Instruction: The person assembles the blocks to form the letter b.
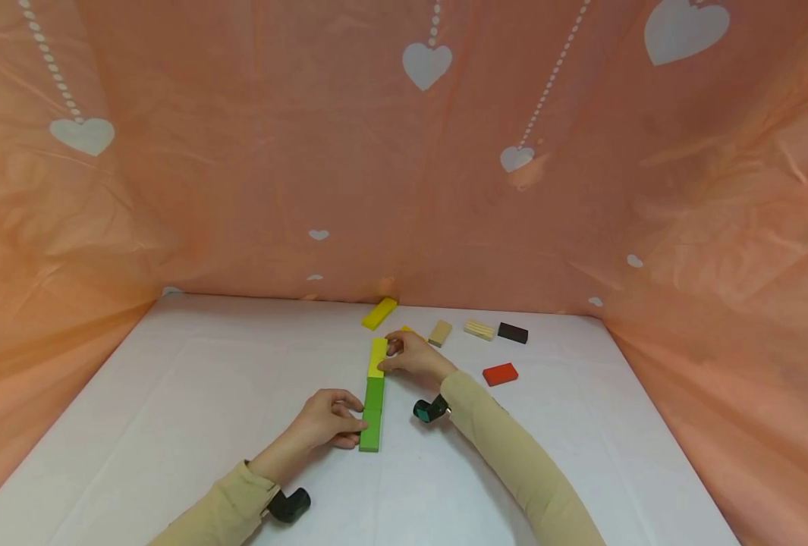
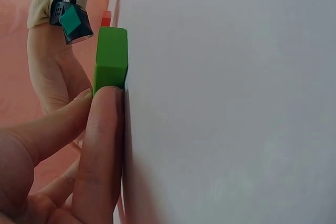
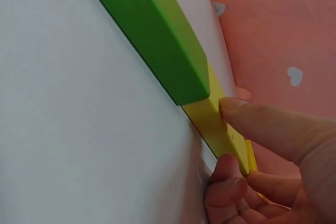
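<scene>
Two green blocks [image 1: 371,430] and a yellow block [image 1: 378,358] form one line, end to end, on the white table. At the left side of the nearer green block rests my left hand [image 1: 331,421], its thumb and fingertips right at the block's edge; the left wrist view shows a fingertip against the green block [image 2: 112,51]. My right hand [image 1: 413,355] pinches the far yellow block from its right side. In the right wrist view the thumb presses along the top edge of the yellow block [image 3: 218,121], with the other fingers at its far end.
Another yellow block [image 1: 379,313] lies beyond the line, near the back edge. Behind the right hand, a yellow piece [image 1: 407,329] shows partly. Further right are a tan block [image 1: 440,333], a pale striped block [image 1: 479,329], a black block [image 1: 513,333] and a red block [image 1: 500,374].
</scene>
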`<action>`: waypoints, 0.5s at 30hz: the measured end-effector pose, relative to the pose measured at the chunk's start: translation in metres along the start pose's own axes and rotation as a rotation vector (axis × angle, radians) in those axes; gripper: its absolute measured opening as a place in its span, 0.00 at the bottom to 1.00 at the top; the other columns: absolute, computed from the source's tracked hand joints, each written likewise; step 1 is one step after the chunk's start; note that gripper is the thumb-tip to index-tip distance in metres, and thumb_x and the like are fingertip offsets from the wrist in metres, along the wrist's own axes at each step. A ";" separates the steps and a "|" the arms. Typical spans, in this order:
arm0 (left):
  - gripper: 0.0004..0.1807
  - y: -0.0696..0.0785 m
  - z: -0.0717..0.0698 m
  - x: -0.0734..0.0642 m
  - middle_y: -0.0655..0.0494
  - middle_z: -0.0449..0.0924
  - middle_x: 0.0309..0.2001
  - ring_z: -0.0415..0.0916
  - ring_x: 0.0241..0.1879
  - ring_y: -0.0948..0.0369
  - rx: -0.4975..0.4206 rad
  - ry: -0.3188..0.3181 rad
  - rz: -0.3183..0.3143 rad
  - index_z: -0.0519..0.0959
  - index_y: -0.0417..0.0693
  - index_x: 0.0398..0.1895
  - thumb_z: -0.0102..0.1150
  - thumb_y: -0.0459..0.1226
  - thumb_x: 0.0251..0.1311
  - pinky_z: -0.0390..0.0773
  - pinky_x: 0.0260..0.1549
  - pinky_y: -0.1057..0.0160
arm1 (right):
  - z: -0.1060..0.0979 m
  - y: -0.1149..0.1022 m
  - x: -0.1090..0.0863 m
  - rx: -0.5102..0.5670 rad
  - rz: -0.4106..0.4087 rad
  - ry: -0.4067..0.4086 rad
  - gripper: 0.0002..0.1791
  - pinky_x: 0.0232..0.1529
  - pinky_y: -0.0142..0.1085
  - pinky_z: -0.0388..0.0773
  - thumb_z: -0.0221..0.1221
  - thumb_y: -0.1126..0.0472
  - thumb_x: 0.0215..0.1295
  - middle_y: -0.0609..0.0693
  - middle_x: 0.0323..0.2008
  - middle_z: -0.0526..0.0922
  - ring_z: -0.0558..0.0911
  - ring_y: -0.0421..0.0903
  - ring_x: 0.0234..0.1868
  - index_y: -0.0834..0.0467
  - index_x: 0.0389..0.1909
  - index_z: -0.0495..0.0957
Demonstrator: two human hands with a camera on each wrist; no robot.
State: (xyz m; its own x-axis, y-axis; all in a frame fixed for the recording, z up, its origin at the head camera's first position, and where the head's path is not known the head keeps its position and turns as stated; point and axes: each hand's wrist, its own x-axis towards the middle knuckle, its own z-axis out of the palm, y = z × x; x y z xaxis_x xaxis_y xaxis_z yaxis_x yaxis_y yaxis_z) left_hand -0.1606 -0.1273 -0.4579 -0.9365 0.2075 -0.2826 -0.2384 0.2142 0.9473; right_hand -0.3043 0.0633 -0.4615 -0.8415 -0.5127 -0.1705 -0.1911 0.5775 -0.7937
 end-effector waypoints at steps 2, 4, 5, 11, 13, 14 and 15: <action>0.16 -0.001 0.000 0.001 0.47 0.79 0.24 0.79 0.19 0.60 -0.001 0.005 -0.003 0.75 0.29 0.44 0.67 0.26 0.53 0.84 0.22 0.62 | 0.000 0.000 0.000 0.001 0.004 -0.003 0.36 0.37 0.31 0.73 0.71 0.56 0.54 0.48 0.35 0.76 0.73 0.44 0.37 0.64 0.61 0.69; 0.16 -0.002 0.000 0.001 0.47 0.79 0.24 0.79 0.19 0.60 0.001 0.006 0.000 0.75 0.29 0.44 0.67 0.26 0.53 0.84 0.22 0.61 | -0.001 0.000 0.000 0.007 0.012 -0.004 0.36 0.35 0.30 0.74 0.71 0.56 0.54 0.48 0.35 0.76 0.73 0.44 0.37 0.64 0.61 0.69; 0.16 -0.003 -0.001 0.002 0.47 0.79 0.24 0.79 0.19 0.60 0.004 0.007 0.003 0.75 0.29 0.44 0.67 0.26 0.53 0.84 0.22 0.61 | -0.001 0.000 0.000 0.011 0.015 -0.004 0.36 0.35 0.30 0.74 0.71 0.56 0.53 0.48 0.35 0.76 0.73 0.44 0.37 0.64 0.61 0.69; 0.17 -0.003 -0.001 0.002 0.47 0.79 0.24 0.79 0.19 0.60 0.011 0.004 0.011 0.74 0.28 0.45 0.67 0.25 0.53 0.84 0.22 0.60 | -0.002 0.000 -0.001 -0.001 -0.001 -0.009 0.35 0.38 0.31 0.73 0.71 0.57 0.54 0.48 0.35 0.77 0.73 0.43 0.37 0.64 0.61 0.69; 0.17 -0.003 -0.001 0.003 0.47 0.79 0.24 0.79 0.19 0.60 0.013 0.002 0.009 0.74 0.28 0.45 0.67 0.25 0.53 0.84 0.22 0.60 | -0.002 -0.001 -0.002 -0.003 -0.007 -0.013 0.35 0.38 0.31 0.73 0.71 0.56 0.54 0.48 0.35 0.76 0.73 0.44 0.38 0.65 0.61 0.69; 0.17 -0.003 -0.001 0.003 0.47 0.79 0.24 0.79 0.19 0.60 0.015 0.001 0.008 0.74 0.28 0.44 0.67 0.25 0.52 0.84 0.22 0.61 | -0.002 -0.001 -0.002 -0.001 -0.010 -0.014 0.35 0.39 0.31 0.73 0.71 0.57 0.53 0.48 0.35 0.76 0.73 0.44 0.38 0.65 0.61 0.69; 0.17 -0.003 -0.001 0.003 0.47 0.79 0.24 0.79 0.19 0.60 0.018 0.000 0.006 0.74 0.29 0.44 0.67 0.26 0.52 0.84 0.22 0.61 | -0.002 -0.001 -0.002 -0.001 -0.010 -0.014 0.35 0.39 0.31 0.73 0.71 0.57 0.53 0.48 0.36 0.76 0.73 0.44 0.38 0.65 0.60 0.69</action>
State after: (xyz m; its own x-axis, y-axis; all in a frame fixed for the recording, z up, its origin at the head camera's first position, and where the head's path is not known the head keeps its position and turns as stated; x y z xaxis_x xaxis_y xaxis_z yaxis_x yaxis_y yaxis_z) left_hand -0.1627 -0.1282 -0.4610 -0.9380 0.2088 -0.2767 -0.2280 0.2295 0.9462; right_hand -0.3038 0.0651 -0.4590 -0.8324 -0.5272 -0.1710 -0.1996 0.5730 -0.7949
